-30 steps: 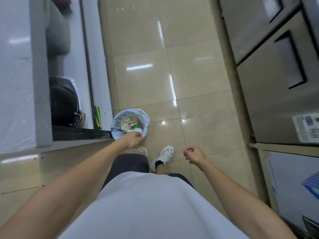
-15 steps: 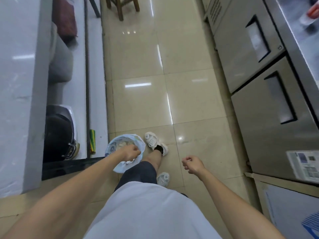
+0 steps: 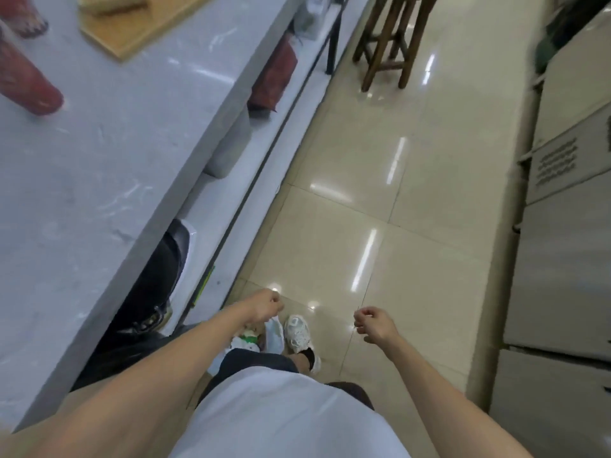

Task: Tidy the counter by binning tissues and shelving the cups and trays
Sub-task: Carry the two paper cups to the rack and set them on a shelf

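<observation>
Tissues and other rubbish sit in the small bin point(image 3: 261, 338) with a pale liner on the floor, near the person's feet and just right of the counter base; most of it is hidden behind the left forearm and dark shorts. The left hand point(image 3: 264, 307) hangs above the bin's far edge with fingers curled in; whether it pinches the liner or holds nothing cannot be told. The right hand point(image 3: 373, 325) hovers over bare tile, well apart from the bin, fingers loosely curled with nothing visible in them.

On the grey counter point(image 3: 109, 160) to the left stand two red cups, one at the near left point(image 3: 23, 81) and one at the far left corner point(image 3: 23, 18), with a wooden tray point(image 3: 132, 21) beyond them. These appear to be what remains to shelve.

Risks, as judgement: the white sneaker point(image 3: 297, 332) is planted just beside the bin, so a careless step could knock it over and spill the tissues. The red cups look tall and narrow, so a hasty reach could topple them. A wooden stool point(image 3: 386, 44) stands far along the aisle, a possible trip point.
</observation>
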